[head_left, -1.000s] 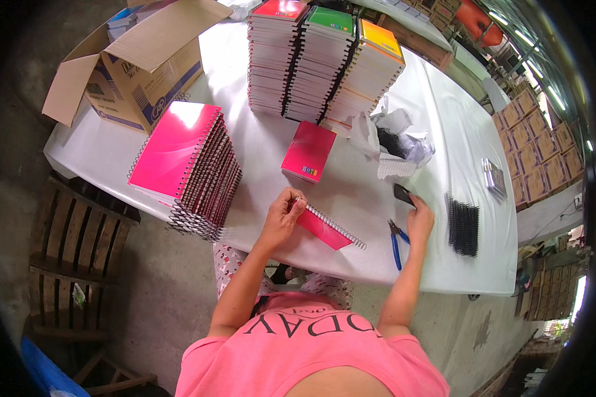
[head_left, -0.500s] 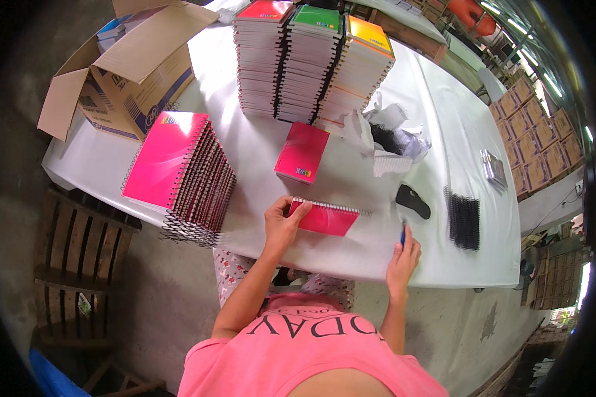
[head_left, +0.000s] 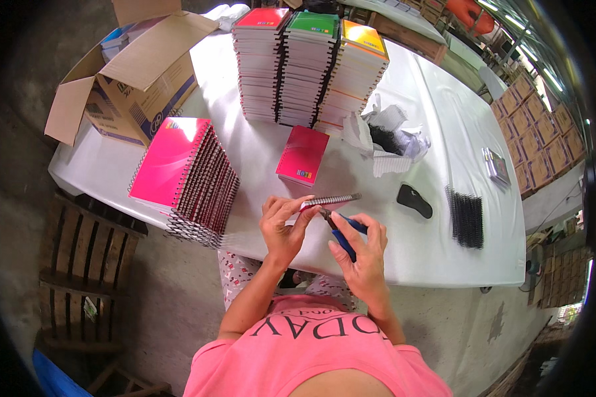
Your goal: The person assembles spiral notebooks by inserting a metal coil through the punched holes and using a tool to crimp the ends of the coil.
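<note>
My left hand [head_left: 283,225] grips a small spiral notebook [head_left: 331,200] by one end, its coil edge turned up and most of its cover out of sight. In my right hand [head_left: 367,261] is a pair of blue-handled pliers [head_left: 343,237], handles spread apart. The tips of the pliers meet the notebook's end close to my left fingertips; whether they bite on the coil I cannot tell. Just beyond lies a short pile of pink notebooks [head_left: 302,155]. To the left rises a tall stack of pink coil-bound notebooks [head_left: 169,162].
Tall stacks of notebooks with red [head_left: 261,18], green [head_left: 313,24] and orange [head_left: 363,36] covers stand at the back. An open carton [head_left: 129,99] is at far left. Rightward lie crumpled wrapping [head_left: 394,162], a black object [head_left: 414,200] and black coils [head_left: 467,218].
My right hand has come left and up with the pliers, bringing them to the notebook's end. The notebook has tipped so its cover shows less, and my left hand has shifted its hold.
</note>
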A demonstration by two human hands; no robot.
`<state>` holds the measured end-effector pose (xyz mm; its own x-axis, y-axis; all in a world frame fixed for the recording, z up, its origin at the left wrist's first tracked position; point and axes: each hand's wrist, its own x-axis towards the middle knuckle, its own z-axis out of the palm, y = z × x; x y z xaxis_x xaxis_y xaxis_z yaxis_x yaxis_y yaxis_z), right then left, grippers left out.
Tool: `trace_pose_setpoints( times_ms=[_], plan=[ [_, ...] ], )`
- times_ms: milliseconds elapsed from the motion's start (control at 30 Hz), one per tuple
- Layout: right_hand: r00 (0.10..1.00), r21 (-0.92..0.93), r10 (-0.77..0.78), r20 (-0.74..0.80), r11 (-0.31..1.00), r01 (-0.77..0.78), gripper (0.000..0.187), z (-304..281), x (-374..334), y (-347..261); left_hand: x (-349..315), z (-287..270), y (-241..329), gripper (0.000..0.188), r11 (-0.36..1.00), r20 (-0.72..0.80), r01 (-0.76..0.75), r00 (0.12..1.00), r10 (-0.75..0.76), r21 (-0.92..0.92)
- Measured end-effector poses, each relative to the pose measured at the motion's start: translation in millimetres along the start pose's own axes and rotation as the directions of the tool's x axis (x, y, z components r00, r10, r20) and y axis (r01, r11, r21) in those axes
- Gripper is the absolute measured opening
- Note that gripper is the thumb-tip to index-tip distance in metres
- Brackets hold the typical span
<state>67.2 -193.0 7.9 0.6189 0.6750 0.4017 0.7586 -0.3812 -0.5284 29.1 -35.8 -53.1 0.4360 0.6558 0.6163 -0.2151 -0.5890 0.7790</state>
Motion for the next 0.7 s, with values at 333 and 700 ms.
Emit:
trace_pose_setpoints(
  times_ms=[333,700],
  plan=[
    [0.999,0.030,-0.046,0.012,0.999,0.046,0.041,-7,2,-7,6,-9,14,0.036,0.972,-0.031,-0.212,0.976,0.216,0.105],
    [0.809,0.795,0.125,0.574,0.153,-0.587,0.044,-3,-16,0,0,-5,20,0.034,0.933,-0.105,-0.344,0.929,0.354,0.104]
  ],
)
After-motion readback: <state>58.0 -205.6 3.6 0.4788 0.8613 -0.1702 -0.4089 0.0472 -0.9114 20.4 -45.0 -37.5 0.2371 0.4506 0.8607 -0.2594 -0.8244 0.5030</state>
